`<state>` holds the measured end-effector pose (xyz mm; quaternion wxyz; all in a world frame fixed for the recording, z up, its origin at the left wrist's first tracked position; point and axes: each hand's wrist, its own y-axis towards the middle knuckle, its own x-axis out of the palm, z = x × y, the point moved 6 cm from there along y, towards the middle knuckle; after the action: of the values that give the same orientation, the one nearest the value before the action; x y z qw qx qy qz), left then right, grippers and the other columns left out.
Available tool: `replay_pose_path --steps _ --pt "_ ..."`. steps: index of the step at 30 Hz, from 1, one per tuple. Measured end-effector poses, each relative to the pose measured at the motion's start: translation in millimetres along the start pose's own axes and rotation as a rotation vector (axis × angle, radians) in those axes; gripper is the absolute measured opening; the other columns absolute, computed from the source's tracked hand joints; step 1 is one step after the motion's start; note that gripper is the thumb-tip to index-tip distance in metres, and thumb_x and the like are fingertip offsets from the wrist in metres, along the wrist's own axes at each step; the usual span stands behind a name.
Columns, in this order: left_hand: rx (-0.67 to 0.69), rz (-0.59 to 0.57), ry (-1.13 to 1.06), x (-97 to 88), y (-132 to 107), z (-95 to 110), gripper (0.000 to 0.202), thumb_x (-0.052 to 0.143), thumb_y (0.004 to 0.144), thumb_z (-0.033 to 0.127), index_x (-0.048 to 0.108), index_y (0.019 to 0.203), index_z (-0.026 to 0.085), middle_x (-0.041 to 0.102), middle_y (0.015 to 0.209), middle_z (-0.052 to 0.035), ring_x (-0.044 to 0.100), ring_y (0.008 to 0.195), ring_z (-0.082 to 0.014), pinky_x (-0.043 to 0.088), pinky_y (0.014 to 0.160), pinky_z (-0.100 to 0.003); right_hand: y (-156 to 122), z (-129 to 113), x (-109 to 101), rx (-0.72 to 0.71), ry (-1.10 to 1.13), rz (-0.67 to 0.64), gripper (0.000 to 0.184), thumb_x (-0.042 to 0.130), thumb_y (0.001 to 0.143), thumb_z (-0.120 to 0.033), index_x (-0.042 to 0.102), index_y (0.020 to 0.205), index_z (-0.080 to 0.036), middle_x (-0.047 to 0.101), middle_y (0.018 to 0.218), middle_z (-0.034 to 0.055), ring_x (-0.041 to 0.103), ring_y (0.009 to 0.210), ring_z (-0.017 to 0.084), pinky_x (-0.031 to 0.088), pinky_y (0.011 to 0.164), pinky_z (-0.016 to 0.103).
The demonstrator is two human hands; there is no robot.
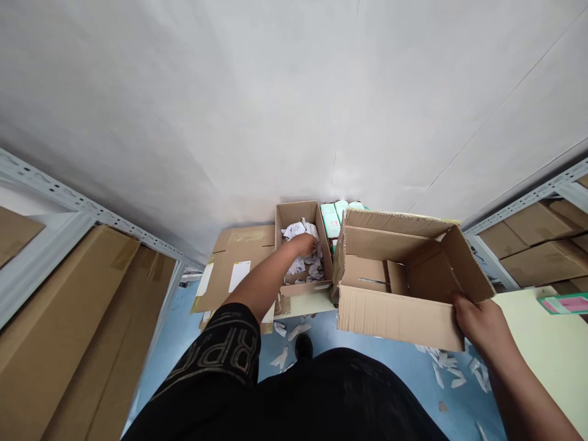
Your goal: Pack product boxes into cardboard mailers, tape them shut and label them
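Observation:
My left hand (303,244) reaches down into a narrow cardboard box (281,223), its fingers curled on crumpled white paper (294,229). More torn pieces of paper lie around it inside that box. To the right, my right hand (480,318) grips the near right corner of a larger cardboard box (399,312). This larger box is tilted, with its opening towards me, and only its folded bottom flaps show inside. Part of my right hand's fingers is hidden behind the box wall. Green-and-white packages (331,220) stand between the two boxes.
Flattened cardboard (229,251) with white labels lies left of the narrow box. Paper scraps (301,331) litter the blue floor (353,334). Metal shelves hold cardboard boxes (87,294) on the left and more boxes (546,263) on the right. A grey wall (294,110) rises behind.

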<state>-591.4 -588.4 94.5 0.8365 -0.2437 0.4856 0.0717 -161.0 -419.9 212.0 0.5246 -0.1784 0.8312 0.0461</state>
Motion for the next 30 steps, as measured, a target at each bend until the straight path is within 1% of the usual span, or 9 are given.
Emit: replay_pose_path --steps 5,8,11,14,17,19,22,24,30 --pt "0.038 0.277 -0.070 -96.8 -57.6 -2.3 0.030 0.060 0.091 0.027 0.078 0.114 0.021 0.076 0.122 -0.0062 0.070 0.108 -0.0225 0.052 0.097 -0.030 5.8 -7.6 8.2 -0.081 -0.042 -0.046 0.045 0.047 0.086 -0.045 0.078 0.085 -0.012 0.076 0.091 0.0189 0.070 0.095 0.037 0.046 0.068 0.036" --pt "0.205 0.553 -0.145 -159.2 -118.9 33.7 0.029 0.058 0.093 0.028 0.078 0.113 0.023 0.077 0.114 -0.0039 0.070 0.102 -0.0196 0.053 0.096 -0.030 8.1 -12.5 10.4 -0.116 -0.068 -0.040 0.045 0.044 0.088 -0.043 0.077 0.087 -0.012 0.075 0.089 0.0188 0.069 0.090 0.034 0.043 0.066 0.034" --pt "0.321 0.682 -0.171 -194.5 -173.4 92.7 0.029 0.059 0.096 0.036 0.077 0.117 0.026 0.075 0.114 -0.0029 0.070 0.102 -0.0194 0.054 0.095 -0.032 10.5 -16.4 11.6 -0.161 -0.073 -0.038 0.044 0.042 0.089 -0.040 0.076 0.091 -0.013 0.076 0.092 0.0179 0.068 0.089 0.031 0.041 0.065 0.032" --pt "0.412 0.589 -0.165 -190.9 -194.1 159.7 0.033 0.057 0.099 0.038 0.074 0.126 0.028 0.074 0.119 -0.0026 0.068 0.109 -0.0214 0.053 0.098 -0.036 13.1 -18.3 12.0 -0.200 -0.072 -0.036 0.043 0.041 0.090 -0.038 0.076 0.095 -0.015 0.076 0.094 0.0166 0.067 0.090 0.030 0.040 0.066 0.030" --pt "0.492 0.334 -0.112 -154.5 -180.3 212.0 0.035 0.058 0.099 0.033 0.071 0.131 0.033 0.073 0.128 -0.0009 0.066 0.117 -0.0228 0.051 0.102 -0.038 14.0 -20.3 12.0 -0.243 -0.081 -0.040 0.043 0.040 0.091 -0.036 0.077 0.100 -0.015 0.077 0.096 0.0156 0.067 0.090 0.028 0.037 0.065 0.030" --pt "0.488 0.192 -0.049 -127.1 -162.0 228.6 0.044 0.066 0.094 0.030 0.067 0.137 0.036 0.070 0.134 0.0002 0.064 0.122 -0.0247 0.049 0.103 -0.038 13.3 -21.4 11.7 -0.270 -0.072 -0.042 0.042 0.040 0.092 -0.034 0.076 0.101 -0.015 0.077 0.097 0.0152 0.068 0.091 0.028 0.037 0.065 0.029" --pt "0.455 0.079 0.061 -101.0 -139.6 233.3 0.066 0.082 0.081 0.030 0.061 0.143 0.038 0.068 0.140 -0.0002 0.064 0.125 -0.0286 0.050 0.101 -0.037 11.0 -21.8 11.1 -0.301 -0.049 -0.044 0.041 0.039 0.093 -0.032 0.075 0.105 -0.016 0.077 0.099 0.0147 0.068 0.092 0.028 0.037 0.065 0.029" --pt "0.443 0.076 0.095 -98.6 -135.4 230.5 0.068 0.082 0.081 0.032 0.060 0.144 0.037 0.064 0.146 -0.0008 0.061 0.129 -0.0295 0.049 0.103 -0.037 9.4 -20.3 10.7 -0.303 -0.042 -0.046 0.040 0.039 0.092 -0.031 0.074 0.106 -0.016 0.077 0.100 0.0152 0.068 0.091 0.028 0.037 0.066 0.029" --pt "0.471 0.294 0.041 -130.8 -163.1 214.9 0.049 0.061 0.097 0.044 0.060 0.144 0.031 0.059 0.151 -0.0013 0.052 0.141 -0.0269 0.039 0.120 -0.044 1.7 -5.1 1.1 -0.190 0.035 -0.015 0.036 0.041 0.091 -0.034 0.073 0.092 -0.018 0.076 0.094 0.0129 0.066 0.088 0.028 0.037 0.065 0.029"
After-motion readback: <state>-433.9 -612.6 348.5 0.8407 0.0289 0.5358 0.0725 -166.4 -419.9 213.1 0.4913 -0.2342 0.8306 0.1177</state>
